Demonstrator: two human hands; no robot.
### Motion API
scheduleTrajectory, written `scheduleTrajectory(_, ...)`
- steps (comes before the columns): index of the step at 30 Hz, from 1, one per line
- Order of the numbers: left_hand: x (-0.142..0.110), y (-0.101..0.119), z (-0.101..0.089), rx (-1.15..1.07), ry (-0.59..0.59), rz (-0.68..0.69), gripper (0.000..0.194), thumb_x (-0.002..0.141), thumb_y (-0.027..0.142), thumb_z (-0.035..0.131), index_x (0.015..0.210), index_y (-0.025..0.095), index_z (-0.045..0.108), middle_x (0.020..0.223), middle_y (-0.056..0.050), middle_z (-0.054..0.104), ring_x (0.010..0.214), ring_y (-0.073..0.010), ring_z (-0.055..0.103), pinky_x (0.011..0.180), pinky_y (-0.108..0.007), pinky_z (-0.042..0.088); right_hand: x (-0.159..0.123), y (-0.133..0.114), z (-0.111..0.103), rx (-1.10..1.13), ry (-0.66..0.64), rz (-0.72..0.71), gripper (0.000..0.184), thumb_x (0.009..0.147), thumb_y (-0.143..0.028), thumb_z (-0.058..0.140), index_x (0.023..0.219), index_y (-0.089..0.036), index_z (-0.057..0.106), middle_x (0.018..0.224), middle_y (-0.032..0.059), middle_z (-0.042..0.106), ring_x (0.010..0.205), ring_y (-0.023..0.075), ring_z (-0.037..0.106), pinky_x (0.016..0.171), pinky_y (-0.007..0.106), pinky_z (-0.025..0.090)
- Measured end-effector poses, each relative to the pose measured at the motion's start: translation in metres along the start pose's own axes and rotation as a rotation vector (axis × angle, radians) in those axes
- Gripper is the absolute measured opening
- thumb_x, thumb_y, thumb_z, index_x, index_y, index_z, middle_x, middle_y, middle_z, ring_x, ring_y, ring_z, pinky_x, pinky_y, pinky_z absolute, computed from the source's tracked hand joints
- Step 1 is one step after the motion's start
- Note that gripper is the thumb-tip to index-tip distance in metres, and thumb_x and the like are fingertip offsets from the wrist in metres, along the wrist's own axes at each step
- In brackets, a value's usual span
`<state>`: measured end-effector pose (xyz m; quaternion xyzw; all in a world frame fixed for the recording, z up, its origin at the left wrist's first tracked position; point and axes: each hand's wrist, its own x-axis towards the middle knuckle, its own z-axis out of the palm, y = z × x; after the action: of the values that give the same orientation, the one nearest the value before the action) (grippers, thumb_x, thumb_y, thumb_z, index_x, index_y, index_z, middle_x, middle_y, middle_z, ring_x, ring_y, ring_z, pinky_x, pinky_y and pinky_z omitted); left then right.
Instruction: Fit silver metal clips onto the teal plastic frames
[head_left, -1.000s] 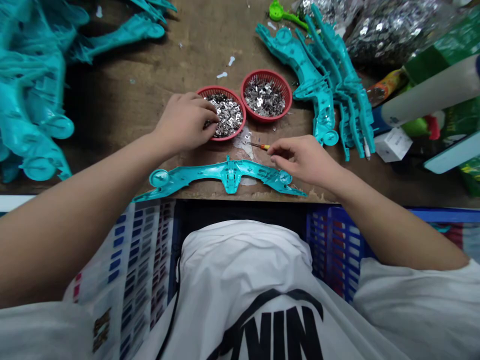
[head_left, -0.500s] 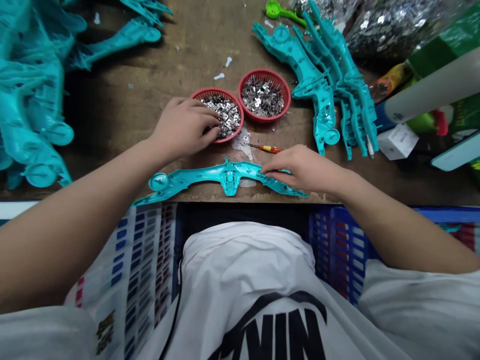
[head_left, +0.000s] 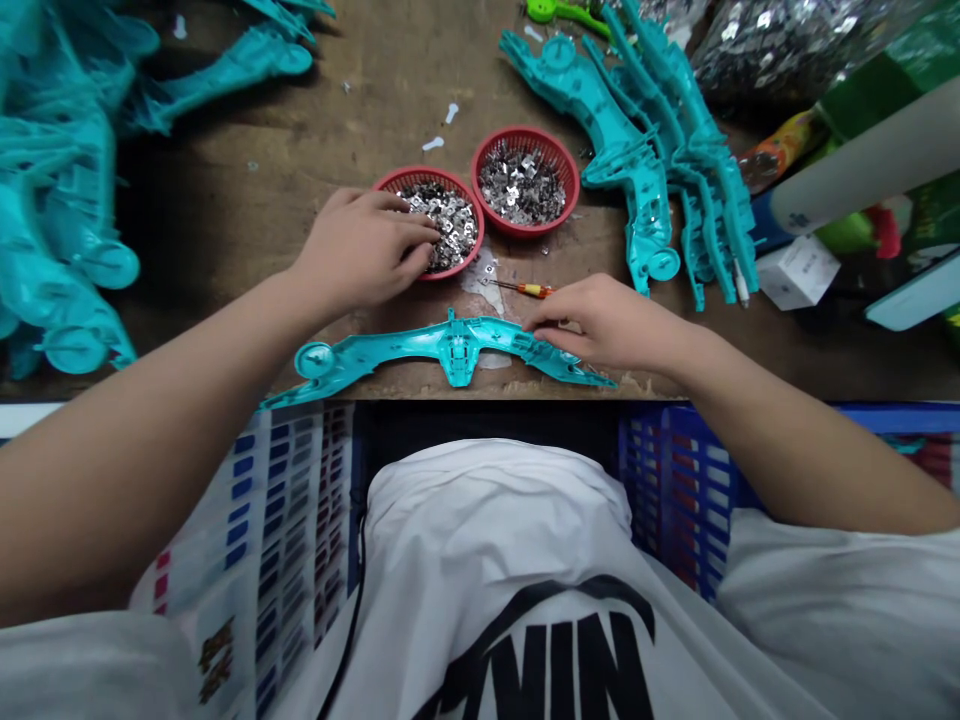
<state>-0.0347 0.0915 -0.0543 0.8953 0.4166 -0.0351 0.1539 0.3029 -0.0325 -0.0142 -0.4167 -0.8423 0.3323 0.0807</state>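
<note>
A turquoise bow-shaped plastic part [head_left: 459,352] lies at the table's front edge. My right hand [head_left: 592,322] rests at its right arm. Thumb and fingers are drawn together against the plastic there; anything between the fingertips is hidden. My left hand [head_left: 369,245] reaches over the rim of the left red basket [head_left: 480,222]. Its bent fingers touch the small metal pieces [head_left: 450,222] inside, and I cannot see which piece they pinch, if any. An orange-and-yellow-handled screwdriver [head_left: 531,291] lies just beyond the plastic part, close to my right hand.
Another red basket [head_left: 576,190] of metal pieces stands beside the first. More turquoise parts lie piled left [head_left: 75,200] and in a row right [head_left: 645,170]. A white box [head_left: 799,272] and bags of metal pieces [head_left: 780,50] occupy the right side. Plastic crates [head_left: 667,470] flank my lap.
The whole view has shifted slightly, so the table things sit a little higher. Both hands remain at the same places, with only small finger movement.
</note>
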Motion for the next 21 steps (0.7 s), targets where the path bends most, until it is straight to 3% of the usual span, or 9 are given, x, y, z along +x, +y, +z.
scheduleTrajectory(5,0.001,-0.004,0.0,-0.006,0.0,-0.008,0.063,0.13,0.046,0.038,0.166,0.023,0.086,0.177,-0.009,0.083,0.172,-0.0365,0.06,0.151,-0.072,0.04,0.001,0.0,0.001,0.008,0.027,0.02,0.028,0.116,-0.023,0.073,0.124,-0.025,0.1,0.109,0.0073,0.096,0.103,0.0289,0.089,0.097,0.039,0.06)
scheduleTrajectory(11,-0.001,0.004,-0.009,-0.027,-0.023,-0.044,0.059,0.131,0.044,0.044,0.172,0.024,0.08,0.187,-0.01,0.075,0.175,-0.0341,0.058,0.156,-0.07,0.036,0.001,0.007,0.003,0.025,0.186,0.242,0.026,0.11,-0.022,0.079,0.121,-0.026,0.102,0.107,0.0052,0.096,0.106,0.0311,0.089,0.103,0.044,0.064)
scheduleTrajectory(15,0.0,0.002,-0.006,-0.042,-0.031,-0.048,0.068,0.131,0.048,0.037,0.178,0.019,0.077,0.191,-0.011,0.073,0.177,-0.0325,0.058,0.156,-0.064,0.031,0.004,0.012,0.005,0.035,0.114,0.317,0.019,0.106,-0.021,0.084,0.112,-0.024,0.102,0.099,0.005,0.093,0.102,0.0308,0.088,0.1,0.044,0.066)
scheduleTrajectory(18,0.006,-0.013,0.007,-0.058,0.058,0.012,0.067,0.125,0.054,0.043,0.164,0.024,0.088,0.182,-0.01,0.082,0.171,-0.0347,0.064,0.151,-0.068,0.037,0.009,0.007,0.006,0.037,0.024,0.399,0.019,0.106,-0.02,0.085,0.113,-0.023,0.102,0.098,0.0054,0.093,0.104,0.0309,0.09,0.102,0.043,0.068)
scheduleTrajectory(21,0.012,-0.028,0.02,-0.07,0.148,0.076,0.061,0.122,0.059,0.049,0.153,0.029,0.093,0.173,-0.009,0.088,0.163,-0.0369,0.07,0.146,-0.073,0.043,0.014,0.0,0.009,0.098,-0.081,0.524,0.021,0.109,-0.015,0.084,0.12,-0.021,0.101,0.092,0.0049,0.092,0.094,0.028,0.091,0.097,0.041,0.071)
